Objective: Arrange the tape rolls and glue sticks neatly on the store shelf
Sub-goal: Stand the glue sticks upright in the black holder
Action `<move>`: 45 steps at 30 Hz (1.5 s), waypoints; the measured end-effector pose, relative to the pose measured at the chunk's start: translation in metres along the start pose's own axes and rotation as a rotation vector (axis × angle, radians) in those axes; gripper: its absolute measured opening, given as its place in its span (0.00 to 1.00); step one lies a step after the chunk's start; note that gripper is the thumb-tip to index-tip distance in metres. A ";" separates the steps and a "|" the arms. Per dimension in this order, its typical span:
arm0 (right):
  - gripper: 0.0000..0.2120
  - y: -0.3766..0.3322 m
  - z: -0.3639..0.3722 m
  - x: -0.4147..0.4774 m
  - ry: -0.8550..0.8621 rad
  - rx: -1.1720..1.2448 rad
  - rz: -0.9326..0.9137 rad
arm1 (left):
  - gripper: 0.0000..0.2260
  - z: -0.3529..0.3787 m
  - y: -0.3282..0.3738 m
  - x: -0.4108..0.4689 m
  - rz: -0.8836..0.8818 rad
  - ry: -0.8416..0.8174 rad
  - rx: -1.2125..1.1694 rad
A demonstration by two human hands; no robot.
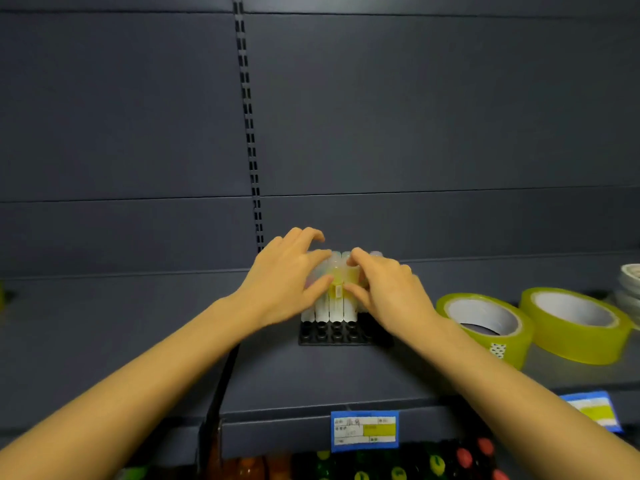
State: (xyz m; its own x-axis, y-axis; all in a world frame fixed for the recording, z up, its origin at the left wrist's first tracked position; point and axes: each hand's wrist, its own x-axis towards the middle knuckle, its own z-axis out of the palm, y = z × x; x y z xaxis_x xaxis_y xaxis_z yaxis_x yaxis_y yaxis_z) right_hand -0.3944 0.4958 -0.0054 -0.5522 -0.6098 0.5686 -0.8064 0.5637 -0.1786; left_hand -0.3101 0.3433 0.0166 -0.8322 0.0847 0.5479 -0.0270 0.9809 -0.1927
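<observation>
Several white glue sticks (335,308) with pale translucent caps stand upright in a black holder tray (325,336) on the dark grey shelf (138,341). My left hand (284,285) grips the bunch from the left, fingers curled over the caps. My right hand (388,289) pinches the sticks from the right, thumb and fingers around the caps. Two yellow-green tape rolls lie flat to the right, the nearer roll (485,327) and the farther roll (575,323).
A stack of pale tape rolls (630,285) sits at the far right edge. Blue price labels (364,430) hang on the shelf's front lip. Bottles with coloured caps (436,462) fill the shelf below. A slotted upright (247,116) divides the back panel.
</observation>
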 end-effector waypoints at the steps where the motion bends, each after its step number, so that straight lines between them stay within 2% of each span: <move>1: 0.13 0.000 -0.005 0.003 -0.006 -0.101 -0.026 | 0.20 -0.003 -0.001 -0.005 -0.062 0.030 -0.024; 7: 0.18 -0.012 -0.036 0.029 -0.148 -0.345 -0.147 | 0.17 -0.028 -0.015 -0.041 -0.355 0.073 0.009; 9: 0.19 -0.019 -0.038 0.032 -0.131 -0.359 -0.200 | 0.17 -0.039 -0.021 -0.060 -0.423 0.069 0.053; 13: 0.19 -0.056 -0.021 0.025 -0.057 -0.116 -0.385 | 0.16 -0.065 -0.034 -0.117 -0.598 0.060 0.123; 17: 0.16 -0.120 0.003 0.012 -0.165 0.130 -0.529 | 0.15 -0.095 -0.038 -0.184 -0.776 0.018 0.196; 21: 0.16 -0.185 0.019 0.003 -0.242 0.210 -0.678 | 0.14 -0.132 -0.043 -0.250 -0.932 -0.009 0.270; 26: 0.16 -0.262 0.030 0.001 -0.264 0.268 -0.762 | 0.15 -0.168 -0.064 -0.311 -1.017 -0.070 0.354; 29: 0.16 -0.307 0.040 0.004 -0.274 0.284 -0.764 | 0.15 -0.184 -0.087 -0.340 -1.023 -0.086 0.389; 37: 0.13 -0.417 0.084 0.015 -0.352 0.307 -0.595 | 0.14 -0.213 -0.170 -0.411 -0.968 -0.094 0.404; 45: 0.13 -0.484 0.126 0.039 -0.416 0.328 -0.403 | 0.13 -0.210 -0.246 -0.439 -0.911 -0.136 0.351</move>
State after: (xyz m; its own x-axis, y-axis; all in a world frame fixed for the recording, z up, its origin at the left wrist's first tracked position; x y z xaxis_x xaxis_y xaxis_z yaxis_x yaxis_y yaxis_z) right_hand -0.0523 0.1290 0.0018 -0.1767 -0.9387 0.2961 -0.9531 0.0881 -0.2894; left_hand 0.1780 0.1018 -0.0057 -0.4673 -0.7203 0.5127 -0.8341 0.5514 0.0145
